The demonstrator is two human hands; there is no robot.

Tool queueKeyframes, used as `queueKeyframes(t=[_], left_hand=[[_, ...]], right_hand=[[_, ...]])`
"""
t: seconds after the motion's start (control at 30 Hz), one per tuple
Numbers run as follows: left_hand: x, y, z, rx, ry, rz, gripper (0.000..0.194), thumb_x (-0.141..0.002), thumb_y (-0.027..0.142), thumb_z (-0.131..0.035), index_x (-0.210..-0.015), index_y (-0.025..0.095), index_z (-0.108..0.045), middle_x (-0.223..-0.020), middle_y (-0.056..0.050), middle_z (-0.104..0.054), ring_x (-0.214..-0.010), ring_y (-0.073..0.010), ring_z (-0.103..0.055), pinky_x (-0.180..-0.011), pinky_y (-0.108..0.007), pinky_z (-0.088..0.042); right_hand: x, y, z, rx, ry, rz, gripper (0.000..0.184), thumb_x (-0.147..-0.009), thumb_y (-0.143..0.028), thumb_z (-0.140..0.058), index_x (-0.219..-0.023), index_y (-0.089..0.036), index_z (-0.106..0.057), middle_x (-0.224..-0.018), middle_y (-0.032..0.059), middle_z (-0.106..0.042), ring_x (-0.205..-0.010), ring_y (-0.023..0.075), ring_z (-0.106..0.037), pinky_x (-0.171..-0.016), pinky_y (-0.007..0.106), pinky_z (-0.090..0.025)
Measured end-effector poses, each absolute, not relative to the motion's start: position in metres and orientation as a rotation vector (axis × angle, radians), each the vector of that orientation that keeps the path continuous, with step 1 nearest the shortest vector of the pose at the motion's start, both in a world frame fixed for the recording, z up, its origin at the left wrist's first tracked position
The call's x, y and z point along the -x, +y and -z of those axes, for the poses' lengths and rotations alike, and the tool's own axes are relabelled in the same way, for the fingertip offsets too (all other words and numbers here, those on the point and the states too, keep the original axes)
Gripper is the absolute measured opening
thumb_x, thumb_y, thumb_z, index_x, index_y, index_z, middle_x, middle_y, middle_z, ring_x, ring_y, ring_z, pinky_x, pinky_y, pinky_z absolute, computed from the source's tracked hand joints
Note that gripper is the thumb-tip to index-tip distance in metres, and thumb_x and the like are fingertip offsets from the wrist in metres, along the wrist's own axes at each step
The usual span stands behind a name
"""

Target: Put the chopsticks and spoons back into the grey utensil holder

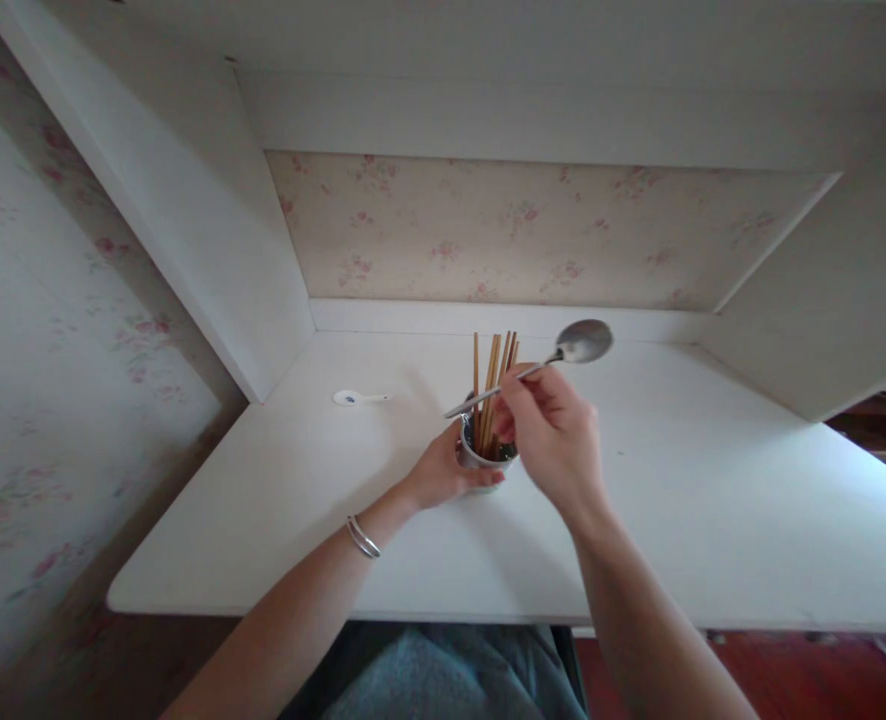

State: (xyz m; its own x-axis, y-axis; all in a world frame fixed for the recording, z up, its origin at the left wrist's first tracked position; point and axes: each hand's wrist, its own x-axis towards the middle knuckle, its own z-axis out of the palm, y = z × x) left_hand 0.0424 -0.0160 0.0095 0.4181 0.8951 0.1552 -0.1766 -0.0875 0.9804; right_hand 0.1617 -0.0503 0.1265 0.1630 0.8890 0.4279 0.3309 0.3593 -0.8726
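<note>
The metal spoon (555,358) is pinched in the fingers of the right hand (555,440), held level just above the metal cup (480,455) of chopsticks (492,385), which the left hand (443,470) clasps at its side. Lowered carelessly, its handle could catch the chopsticks and tip the cup. A small white spoon (360,398) lies well left of the hands on the table (713,500).

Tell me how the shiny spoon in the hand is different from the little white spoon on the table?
The metal spoon is silver-grey; the small spoon is white with a blue mark. The metal spoon is longer, with a thin handle; the small spoon is short and stubby. The metal spoon is held in the air by the right hand, above the cup of chopsticks; the small spoon lies on the table, untouched. Both are spoons.
</note>
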Motion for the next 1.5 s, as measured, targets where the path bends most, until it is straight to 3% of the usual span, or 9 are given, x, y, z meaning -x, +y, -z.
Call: queueKeyframes(t=[0.27, 0.43, 0.67, 0.93, 1.13, 1.33, 1.4, 1.5], left_hand=[[-0.042, -0.017, -0.016, -1.411, 0.688, -1.003, 0.071, -0.06, 0.024, -0.084, -0.123, 0.02, -0.051, -0.122, -0.011, -0.062, -0.112, -0.0259, -0.058, -0.099, -0.041, -0.043], [-0.044, -0.017, -0.013, -1.377, 0.702, -1.027, 0.072, -0.059, 0.024, -0.085, -0.123, 0.016, -0.051, -0.122, -0.014, -0.062, -0.111, -0.0265, -0.059, -0.1, -0.043, -0.042], [-0.045, -0.014, -0.006, -1.389, 0.722, -1.066, 0.076, -0.056, 0.025, -0.086, -0.123, 0.015, -0.05, -0.122, -0.015, -0.06, -0.111, -0.0265, -0.058, -0.099, -0.043, -0.043], [-0.044, -0.014, -0.01, -1.376, 0.693, -1.056, 0.079, -0.055, 0.025, -0.086, -0.124, 0.015, -0.05, -0.123, -0.014, -0.06, -0.111, -0.0268, -0.058, -0.097, -0.042, -0.043], [-0.04, -0.011, -0.012, -1.434, 0.627, -0.981, 0.072, -0.062, 0.03, -0.083, -0.126, 0.017, -0.051, -0.123, -0.014, -0.059, -0.115, -0.0282, -0.056, -0.098, -0.044, -0.042], [-0.02, -0.009, -0.023, -1.541, 0.646, -0.869, 0.075, -0.062, 0.03, -0.082, -0.13, 0.022, -0.05, -0.136, -0.013, -0.05, -0.123, -0.0263, -0.048, -0.1, -0.038, -0.041], [-0.003, -0.002, -0.029, -1.586, 0.723, -0.782, 0.072, -0.066, 0.034, -0.079, -0.131, 0.022, -0.051, -0.133, -0.012, -0.053, -0.118, -0.0235, -0.052, -0.098, -0.035, -0.042], [0.034, 0.017, -0.033, -1.607, 1.157, -0.797, 0.053, -0.078, 0.049, -0.062, -0.119, 0.016, -0.06, -0.115, -0.012, -0.065, -0.093, -0.0196, -0.063, -0.079, -0.03, -0.049]], right_hand=[[-0.216, -0.041, -0.103, 1.525, -1.549, -0.046, 0.018, -0.087, -0.031, -0.05, -0.076, -0.021, -0.059, -0.065, -0.0017, -0.065, -0.054, 0.0126, -0.06, -0.058, 0.023, -0.041], [-0.208, -0.037, -0.089, 1.586, -1.694, 0.087, 0.017, -0.086, -0.029, -0.05, -0.077, -0.021, -0.062, -0.069, -0.0002, -0.066, -0.059, 0.0138, -0.059, -0.06, 0.024, -0.037], [-0.206, -0.022, -0.058, 1.57, -1.656, -0.193, 0.036, -0.092, -0.038, -0.04, -0.075, -0.021, -0.067, -0.08, 0.0046, -0.068, -0.076, 0.0178, -0.06, -0.068, 0.028, -0.039], [-0.206, -0.02, -0.044, 1.487, -1.527, -0.477, 0.039, -0.089, -0.048, -0.044, -0.088, -0.02, -0.07, -0.093, 0.0079, -0.07, -0.086, 0.0228, -0.062, -0.077, 0.035, -0.044], [-0.208, -0.035, -0.026, 1.087, -1.438, -1.092, 0.049, -0.085, -0.048, -0.057, -0.128, -0.025, -0.049, -0.129, 0.0068, -0.058, -0.113, 0.0245, -0.056, -0.093, 0.04, -0.045], [-0.206, -0.04, -0.017, 0.968, -1.379, -1.279, 0.057, -0.082, -0.041, -0.066, -0.132, -0.026, -0.044, -0.132, 0.0074, -0.056, -0.121, 0.0264, -0.052, -0.101, 0.045, -0.041], [-0.206, -0.039, -0.017, 0.967, -1.362, -1.299, 0.057, -0.081, -0.041, -0.066, -0.131, -0.026, -0.045, -0.132, 0.0074, -0.056, -0.122, 0.0269, -0.051, -0.102, 0.046, -0.04], [-0.207, -0.038, -0.018, 0.976, -1.362, -1.31, 0.058, -0.08, -0.041, -0.067, -0.132, -0.026, -0.045, -0.13, 0.0075, -0.058, -0.122, 0.0284, -0.051, -0.1, 0.048, -0.041]])
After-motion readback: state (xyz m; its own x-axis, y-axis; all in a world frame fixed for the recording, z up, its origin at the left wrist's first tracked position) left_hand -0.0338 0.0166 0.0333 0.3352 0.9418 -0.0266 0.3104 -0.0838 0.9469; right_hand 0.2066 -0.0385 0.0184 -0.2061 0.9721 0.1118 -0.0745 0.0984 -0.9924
